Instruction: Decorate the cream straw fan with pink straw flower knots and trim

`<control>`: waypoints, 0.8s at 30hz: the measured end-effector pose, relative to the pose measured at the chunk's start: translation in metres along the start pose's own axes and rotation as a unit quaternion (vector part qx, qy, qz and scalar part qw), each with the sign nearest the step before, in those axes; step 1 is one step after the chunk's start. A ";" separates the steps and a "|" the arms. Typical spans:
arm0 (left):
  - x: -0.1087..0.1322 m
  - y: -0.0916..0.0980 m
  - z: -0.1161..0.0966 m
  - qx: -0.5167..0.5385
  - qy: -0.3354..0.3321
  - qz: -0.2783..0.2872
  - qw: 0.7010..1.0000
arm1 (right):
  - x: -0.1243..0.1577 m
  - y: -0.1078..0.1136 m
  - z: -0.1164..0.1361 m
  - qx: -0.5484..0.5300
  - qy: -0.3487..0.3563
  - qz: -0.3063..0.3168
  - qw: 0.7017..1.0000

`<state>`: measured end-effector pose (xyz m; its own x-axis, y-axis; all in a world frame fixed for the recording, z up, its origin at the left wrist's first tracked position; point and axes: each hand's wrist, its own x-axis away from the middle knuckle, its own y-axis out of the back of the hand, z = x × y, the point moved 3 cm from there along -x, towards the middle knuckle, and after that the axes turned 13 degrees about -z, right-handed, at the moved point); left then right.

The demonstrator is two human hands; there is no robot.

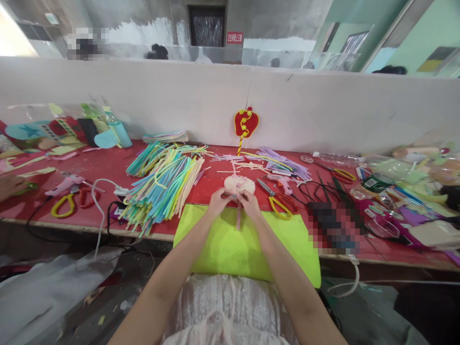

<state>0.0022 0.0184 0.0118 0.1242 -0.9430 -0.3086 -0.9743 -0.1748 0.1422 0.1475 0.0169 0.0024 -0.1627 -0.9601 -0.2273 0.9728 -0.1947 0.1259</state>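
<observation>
Both my hands meet at the middle of the red table, over the far edge of a bright yellow-green foam sheet. My left hand and my right hand pinch the near rim of a small round pale-pink fan-like craft piece that has a thin pink handle hanging down between my hands. A big pile of pastel straws lies just left of my left hand. Yellow-handled scissors lie just right of my right hand.
A red heart-shaped ornament leans on the white partition behind. A glue gun, yellow-and-red scissors and white cables are at the left. Purple strips, black wires and cluttered craft materials fill the right. Another person's hand shows at the far left.
</observation>
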 end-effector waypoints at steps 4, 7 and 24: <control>0.000 0.000 -0.001 0.007 0.001 0.000 1.000 | 0.001 0.000 0.001 -0.009 -0.003 -0.003 1.000; 0.000 -0.001 -0.001 0.008 0.002 -0.004 1.000 | 0.001 -0.001 0.002 -0.013 -0.005 -0.006 1.000; 0.001 -0.004 0.004 -0.017 -0.002 -0.041 0.999 | 0.004 0.000 0.009 -0.004 -0.011 -0.022 1.000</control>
<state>0.0055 0.0197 0.0071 0.2026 -0.9237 -0.3252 -0.9539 -0.2612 0.1476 0.1455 0.0108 0.0103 -0.2084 -0.9549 -0.2114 0.9659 -0.2349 0.1088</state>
